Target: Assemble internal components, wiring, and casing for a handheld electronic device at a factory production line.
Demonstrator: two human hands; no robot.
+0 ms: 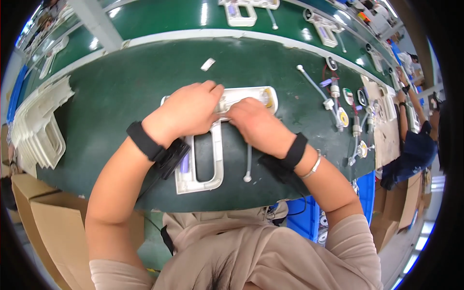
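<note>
A white plastic housing [216,159] with a looped handle lies flat on the green work surface [121,92] in front of me. My left hand [186,113] presses on its upper part, fingers curled over the top edge. My right hand [253,123] rests beside it on the same part, fingers closed on the casing near a small yellow piece [268,99]. A white tube [248,164] hangs down from the housing to the right of the handle. Both wrists wear black bands.
A stack of white plastic shells [41,128] sits at the left. Tubes, small fittings and oval labels [345,108] lie at the right. More white housings [241,12] ride the belt beyond. Cardboard boxes [43,212] stand lower left, a blue bin [309,217] lower right; another person [411,140] works at far right.
</note>
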